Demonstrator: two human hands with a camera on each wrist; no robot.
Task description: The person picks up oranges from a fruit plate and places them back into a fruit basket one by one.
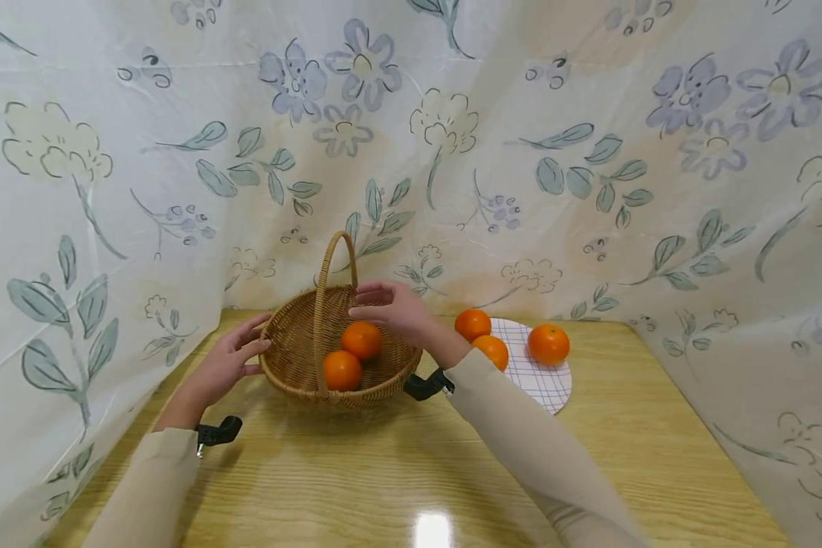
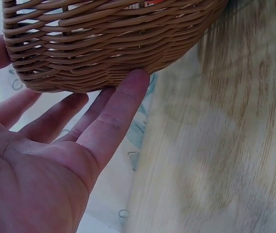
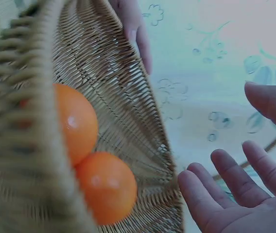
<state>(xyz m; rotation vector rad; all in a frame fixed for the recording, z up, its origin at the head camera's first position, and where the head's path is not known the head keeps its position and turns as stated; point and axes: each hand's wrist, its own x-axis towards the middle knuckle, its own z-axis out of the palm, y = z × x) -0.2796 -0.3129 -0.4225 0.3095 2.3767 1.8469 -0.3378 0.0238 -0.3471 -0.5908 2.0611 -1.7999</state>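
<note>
The left hand (image 1: 227, 358) rests spread fingers against the basket (image 1: 291, 339) on the table (image 1: 329, 472); the right hand (image 1: 400, 310), loosely spread, holding nothing, hovers near the rim; two oranges (image 1: 361, 339) lie inside.

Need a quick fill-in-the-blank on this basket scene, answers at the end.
In the head view, ____ oranges lie in the basket.
Outside it, that view shows ____ oranges.
The left hand touches the ____.
Nearer the checked mat is the person's ____ hand.

Missing words: two; three; basket; right.
</note>
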